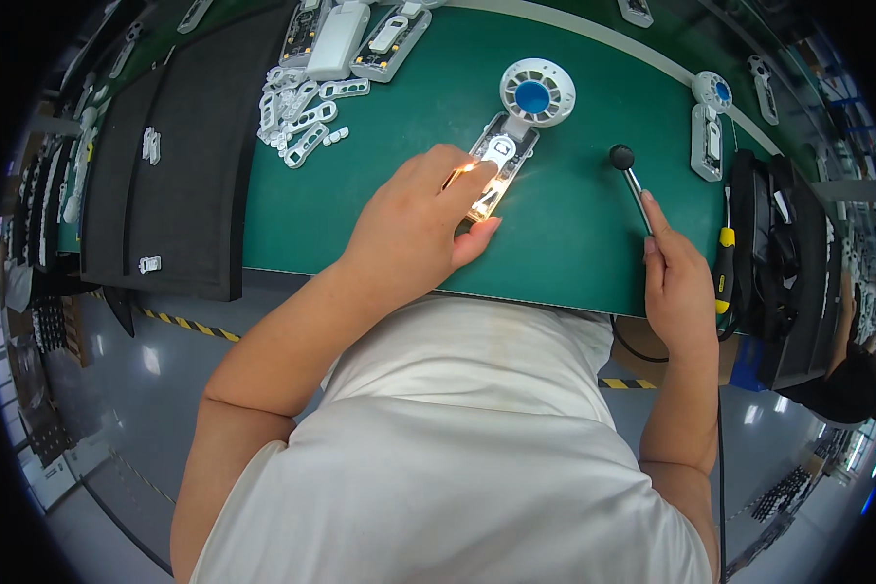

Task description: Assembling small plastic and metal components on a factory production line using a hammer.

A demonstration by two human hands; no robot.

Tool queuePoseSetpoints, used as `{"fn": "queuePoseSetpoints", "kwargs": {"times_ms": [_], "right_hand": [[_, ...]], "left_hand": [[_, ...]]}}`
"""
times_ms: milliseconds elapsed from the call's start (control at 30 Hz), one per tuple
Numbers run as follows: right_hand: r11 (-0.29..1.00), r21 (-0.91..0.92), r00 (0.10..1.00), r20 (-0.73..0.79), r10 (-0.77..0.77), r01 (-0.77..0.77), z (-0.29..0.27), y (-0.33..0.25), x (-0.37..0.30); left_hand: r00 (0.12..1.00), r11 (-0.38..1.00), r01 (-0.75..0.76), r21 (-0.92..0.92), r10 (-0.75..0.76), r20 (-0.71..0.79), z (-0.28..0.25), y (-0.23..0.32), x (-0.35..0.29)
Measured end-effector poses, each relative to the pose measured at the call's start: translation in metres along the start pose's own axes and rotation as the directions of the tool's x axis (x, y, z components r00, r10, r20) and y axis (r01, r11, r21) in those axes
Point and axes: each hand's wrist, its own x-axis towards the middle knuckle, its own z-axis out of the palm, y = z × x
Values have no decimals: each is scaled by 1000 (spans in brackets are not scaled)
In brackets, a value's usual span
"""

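Observation:
A white handheld fan (pixel 537 93) with a round vented head and blue centre lies on the green table. Its handle is uncovered, with a white inner piece and a warm glow showing at its lower end. My left hand (pixel 409 219) is closed round that handle, its fingers partly hiding it. To the right, my right hand (pixel 679 277) grips a small mallet (pixel 635 185) by its thin metal shaft. The mallet's round black head points up and away, apart from the fan.
Several small white plastic parts (pixel 307 112) are heaped at the upper left, below white and uncovered fan housings (pixel 339 41). A black tray (pixel 180 156) lies left. Another fan (pixel 708 136) and a yellow-black screwdriver (pixel 724 268) are at right. The table's front edge (pixel 292 273) meets my body.

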Motion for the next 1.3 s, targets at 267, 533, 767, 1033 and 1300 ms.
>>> {"fn": "queuePoseSetpoints", "kwargs": {"times_ms": [267,533,767,1033,1300], "right_hand": [[989,-141,999,4,48,-47,-3,-4,1],[966,256,998,-55,-16,30,-4,-22,-5],[961,262,995,15,-98,91,3,-36,4],[934,335,992,-22,-126,127,11,-38,5],[955,287,994,59,-97,76,13,-34,6]], "left_hand": [[1000,1000,1,-5,-1,-8,0,-1,-2],[1000,1000,-14,-3,14,15,-2,-2,1],[1000,1000,2,-16,-2,6,-2,1,-2],[1000,998,-12,-58,11,-15,0,-1,0],[1000,995,14,-101,-12,14,-3,0,1]]}}
